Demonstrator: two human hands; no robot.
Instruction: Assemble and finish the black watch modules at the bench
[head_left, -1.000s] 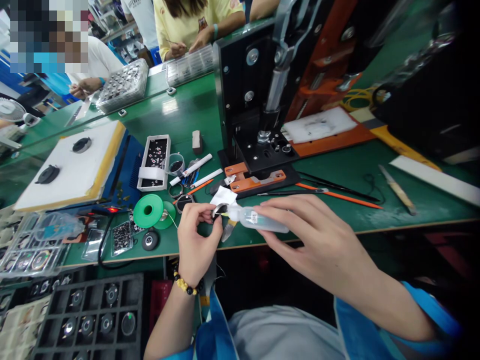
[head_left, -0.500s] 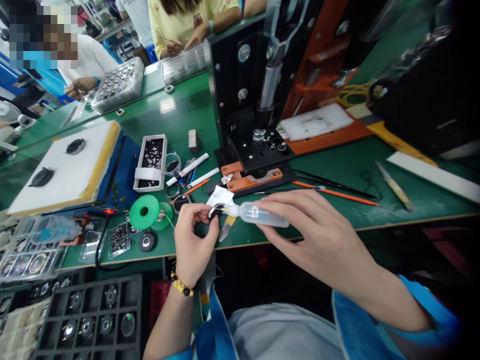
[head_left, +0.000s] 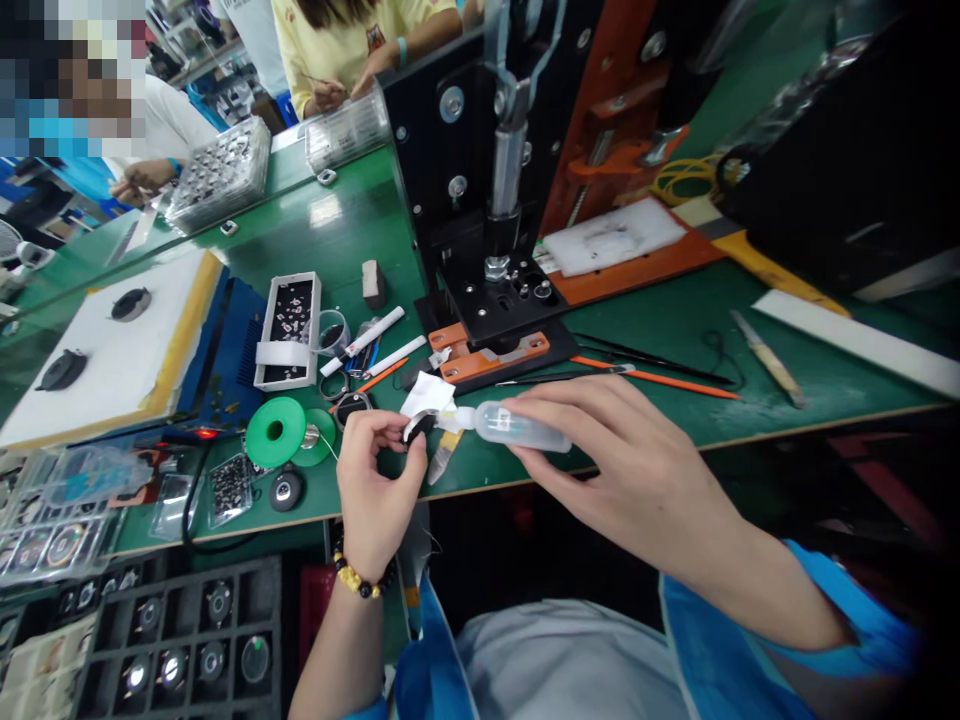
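Between the thumb and fingers of my left hand [head_left: 381, 480] is a small black round watch case [head_left: 418, 428], tilted, its far side partly hidden by the fingers. My right hand [head_left: 615, 450] grips a clear plastic squeeze bottle [head_left: 517, 428] lying nearly level. The bottle's narrow tip points left and reaches the edge of the watch case; whether it touches cannot be made out. Behind the case lies a piece of white paper [head_left: 429, 394]. Just below the bottle's tip is a blade with a yellow handle [head_left: 448, 446].
A black press [head_left: 480, 230] with an orange fixture [head_left: 495, 360] stands behind my hands. To the left are a green solder spool [head_left: 259, 430], a white box of small parts [head_left: 315, 310] and a blue-sided heating plate [head_left: 112, 400]. A black compartment tray [head_left: 187, 625] sits lower left. Two co-workers sit across the bench.
The view has shifted slightly, so the bench things appear further left. My left hand has tilted the watch case a little; the bottle tip stays at it.
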